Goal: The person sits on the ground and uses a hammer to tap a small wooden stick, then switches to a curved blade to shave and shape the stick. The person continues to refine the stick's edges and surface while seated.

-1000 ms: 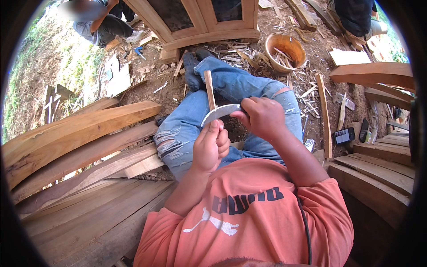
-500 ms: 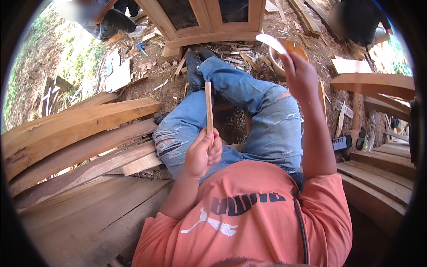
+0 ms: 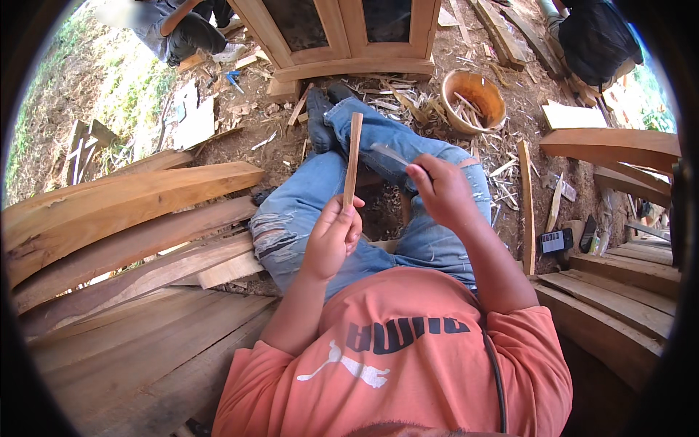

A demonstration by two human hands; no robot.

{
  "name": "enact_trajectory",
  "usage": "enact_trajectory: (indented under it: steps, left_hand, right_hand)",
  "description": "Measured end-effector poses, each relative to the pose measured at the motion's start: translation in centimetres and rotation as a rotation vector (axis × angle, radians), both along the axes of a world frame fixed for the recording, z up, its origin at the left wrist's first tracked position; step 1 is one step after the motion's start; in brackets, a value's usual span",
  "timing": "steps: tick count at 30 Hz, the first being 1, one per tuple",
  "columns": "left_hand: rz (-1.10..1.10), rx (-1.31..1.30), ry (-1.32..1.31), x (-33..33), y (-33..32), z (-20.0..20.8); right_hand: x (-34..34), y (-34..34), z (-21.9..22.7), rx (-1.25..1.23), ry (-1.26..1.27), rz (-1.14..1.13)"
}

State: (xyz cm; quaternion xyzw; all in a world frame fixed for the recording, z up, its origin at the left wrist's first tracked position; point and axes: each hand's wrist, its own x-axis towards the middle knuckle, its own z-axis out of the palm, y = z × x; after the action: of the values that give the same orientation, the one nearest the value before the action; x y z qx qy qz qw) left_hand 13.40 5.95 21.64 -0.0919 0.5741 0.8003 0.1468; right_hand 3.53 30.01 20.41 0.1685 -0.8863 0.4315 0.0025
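Observation:
My left hand point(image 3: 335, 237) is closed round the lower end of a slim wooden stick point(image 3: 353, 156), which stands nearly upright above my lap. In my right hand point(image 3: 443, 191) there is a knife point(image 3: 388, 152), its blade pointing left toward the stick but apart from it. The fingers wrap over the handle and hide it. Below both hands are my legs in torn blue jeans point(image 3: 444, 156), crossed at the ankles.
An orange-brown bucket point(image 3: 474, 102) with wooden pieces inside stands ahead on the right. A panelled wooden cabinet point(image 3: 349, 62) is straight ahead. Curved boards point(image 3: 131, 191) lie left, planks point(image 3: 619, 298) right. A phone point(image 3: 555, 241) rests beside them. Two other people are farther off.
My right hand with the knife has come down and left from in front of the bucket, toward the stick. The stick has shifted slightly right and up in my left hand.

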Motion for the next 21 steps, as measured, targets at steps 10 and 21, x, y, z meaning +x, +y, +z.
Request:
enact_trajectory:
  steps: [10,21]
  left_hand:
    - [-0.016,-0.149,0.142,0.7,0.3,-0.5]
    - [-0.005,0.092,-0.002,0.8,0.9,0.8]
  right_hand:
    - [0.4,0.1,1.7,0.008,0.037,0.112]
    - [2.9,-1.2,1.8,0.078,0.111,0.137]
